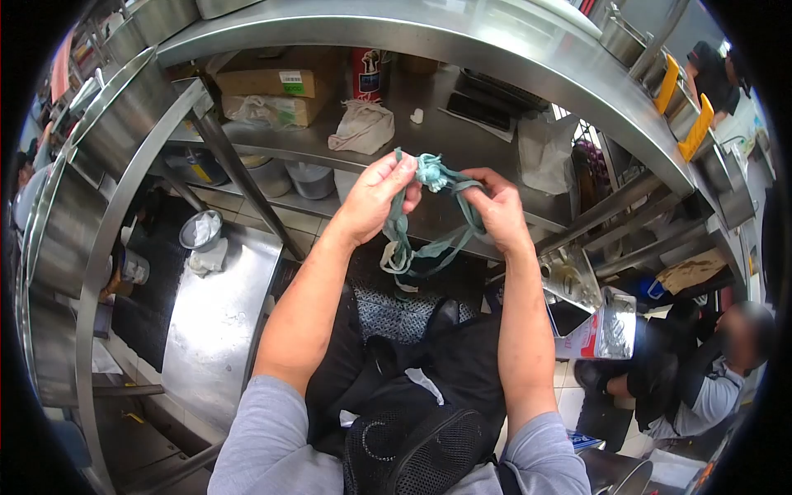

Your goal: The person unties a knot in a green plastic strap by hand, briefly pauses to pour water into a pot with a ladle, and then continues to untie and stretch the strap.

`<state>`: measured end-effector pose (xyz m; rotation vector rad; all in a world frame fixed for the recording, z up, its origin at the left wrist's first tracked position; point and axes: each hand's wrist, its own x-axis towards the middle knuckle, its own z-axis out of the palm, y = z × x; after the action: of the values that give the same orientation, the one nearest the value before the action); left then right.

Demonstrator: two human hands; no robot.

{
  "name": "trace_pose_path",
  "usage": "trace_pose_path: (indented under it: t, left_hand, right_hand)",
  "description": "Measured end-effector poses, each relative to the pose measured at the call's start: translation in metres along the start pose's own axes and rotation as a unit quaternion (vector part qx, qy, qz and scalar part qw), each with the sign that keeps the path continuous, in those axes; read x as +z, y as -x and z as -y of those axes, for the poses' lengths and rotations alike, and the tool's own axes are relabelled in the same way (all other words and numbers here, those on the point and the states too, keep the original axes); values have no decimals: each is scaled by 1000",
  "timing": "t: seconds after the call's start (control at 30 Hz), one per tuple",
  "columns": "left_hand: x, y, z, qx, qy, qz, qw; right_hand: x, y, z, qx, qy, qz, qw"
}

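A knotted green cloth strip [431, 171] is stretched between my two hands, with its knot in the middle. My left hand [379, 196] pinches the strip on the left of the knot. On the right of the knot, my right hand [493, 206] grips the strip between thumb and fingers. Long loops of the strip hang below both hands, one with a whitish end. Behind my hands, a beige cloth [362, 126] lies bunched on a steel shelf [450, 148].
Left are a metal bench [219, 322], a bucket [200, 230] with white cloth, and stacked pots [124, 124]. Right are a tin [616, 323] and a seated person [714, 384]. A cardboard box [268, 81] sits on the shelf; a steel counter [371, 26] spans above.
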<state>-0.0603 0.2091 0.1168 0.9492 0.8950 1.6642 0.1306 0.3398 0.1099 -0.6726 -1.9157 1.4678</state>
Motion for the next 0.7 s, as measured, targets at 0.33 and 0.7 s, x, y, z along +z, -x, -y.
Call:
trace_pose_path:
  t: [0.33, 0.7]
  left_hand:
    - [-7, 1, -7, -2, -63, 4, 998]
    - [2, 0, 0, -15, -167, -10, 986]
  right_hand:
    - [-14, 16, 20, 63, -24, 197, 978]
    - [2, 6, 15, 7, -61, 34, 998]
